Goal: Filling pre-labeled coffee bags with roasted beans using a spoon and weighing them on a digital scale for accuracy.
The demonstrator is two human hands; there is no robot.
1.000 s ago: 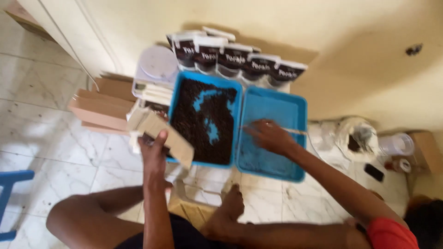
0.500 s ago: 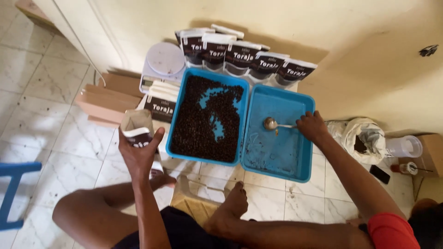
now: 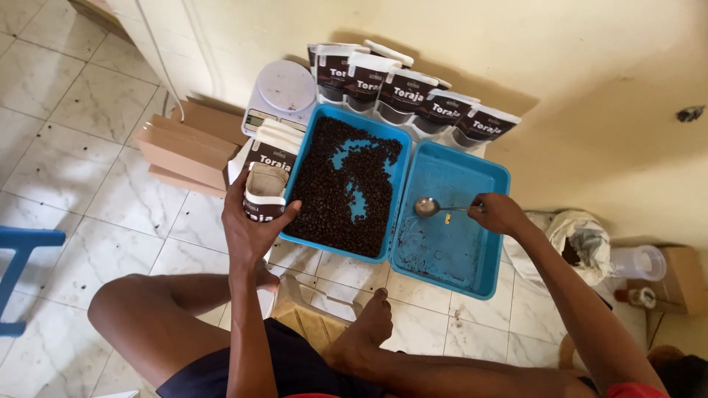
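My left hand [image 3: 252, 225] holds an open white-and-dark pouch [image 3: 265, 190] upright, just left of a blue tray [image 3: 304, 173] full of dark coffee beans [image 3: 335, 188]. My right hand [image 3: 500, 214] grips a metal spoon [image 3: 435, 208] by its handle, the bowl hovering over the second blue tray [image 3: 495, 243], which is nearly bare. The two trays sit side by side on the tiled floor.
Several filled pouches [image 3: 413, 92] lean on the wall behind the trays. A white scale [image 3: 280, 92] and a stack of flat pouches [image 3: 271, 147] sit at the left, cardboard boxes [image 3: 188, 147] beyond. A sack [image 3: 582, 239] and clear jug [image 3: 638, 262] stand at the right. My legs and a low stool [image 3: 310, 309] are below.
The left hand has brought the pouch upright and closer to the bean tray. The right hand with the spoon has stayed over the right-hand tray.
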